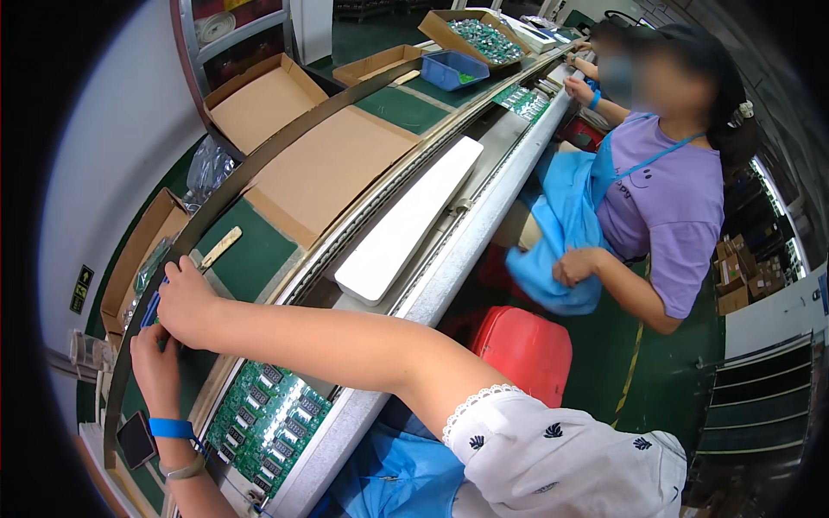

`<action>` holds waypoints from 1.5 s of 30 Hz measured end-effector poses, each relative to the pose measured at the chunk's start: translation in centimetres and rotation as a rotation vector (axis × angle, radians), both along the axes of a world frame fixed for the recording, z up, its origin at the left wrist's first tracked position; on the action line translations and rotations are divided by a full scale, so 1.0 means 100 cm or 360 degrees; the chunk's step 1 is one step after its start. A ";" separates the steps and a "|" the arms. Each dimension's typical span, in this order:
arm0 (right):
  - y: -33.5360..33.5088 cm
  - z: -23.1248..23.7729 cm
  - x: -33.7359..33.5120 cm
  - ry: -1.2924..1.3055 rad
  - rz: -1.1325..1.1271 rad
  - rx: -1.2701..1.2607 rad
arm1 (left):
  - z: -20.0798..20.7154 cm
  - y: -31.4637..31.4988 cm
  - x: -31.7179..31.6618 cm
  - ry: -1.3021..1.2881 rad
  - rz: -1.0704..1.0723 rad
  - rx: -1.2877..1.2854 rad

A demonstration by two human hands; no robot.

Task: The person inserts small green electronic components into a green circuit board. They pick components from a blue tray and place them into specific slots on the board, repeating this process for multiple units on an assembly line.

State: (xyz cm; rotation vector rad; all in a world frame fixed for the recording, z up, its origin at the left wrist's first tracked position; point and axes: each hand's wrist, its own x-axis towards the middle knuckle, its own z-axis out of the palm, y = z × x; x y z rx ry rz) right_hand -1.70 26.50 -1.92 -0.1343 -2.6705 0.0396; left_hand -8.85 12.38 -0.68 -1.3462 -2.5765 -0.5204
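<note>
My right hand (pixel 188 304) reaches across to the far left side of the bench, its fingers bent inward. Close below it, my left hand (pixel 155 367), with a blue strap round the wrist, has its fingers curled together. Between and behind the fingers shows part of a blue object (pixel 150 309), with a speck of green; its kind is hidden by my hands. Beneath my right forearm lies a green circuit board panel (pixel 263 423) with several rows of black digit displays, on the conveyor line. Just beyond my right hand is a pale, stick-like tool (pixel 221 248).
A long white panel (pixel 410 224) lies along the line. Flat cardboard (pixel 332 168) covers part of the green bench. A blue bin (pixel 453 71) and a box of small boards (pixel 484 41) stand farther off. A co-worker (pixel 665 190) sits at right, near a red stool (pixel 522 354).
</note>
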 end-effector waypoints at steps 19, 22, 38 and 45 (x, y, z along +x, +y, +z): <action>-0.001 0.005 -0.016 -0.0176 0.0026 -0.0084 | 0.011 0.005 0.007 -0.0273 0.0023 0.0430; -0.004 0.008 -0.018 -0.0167 -0.0017 -0.0060 | 0.011 -0.001 0.009 -0.0231 -0.0006 0.0598; -0.005 0.006 -0.015 0.0018 0.0077 -0.0270 | 0.026 -0.092 0.095 -0.1042 0.0052 0.1057; -0.005 0.011 -0.003 0.0169 0.0037 -0.0460 | 0.018 -0.123 0.134 -0.1358 0.0168 0.1272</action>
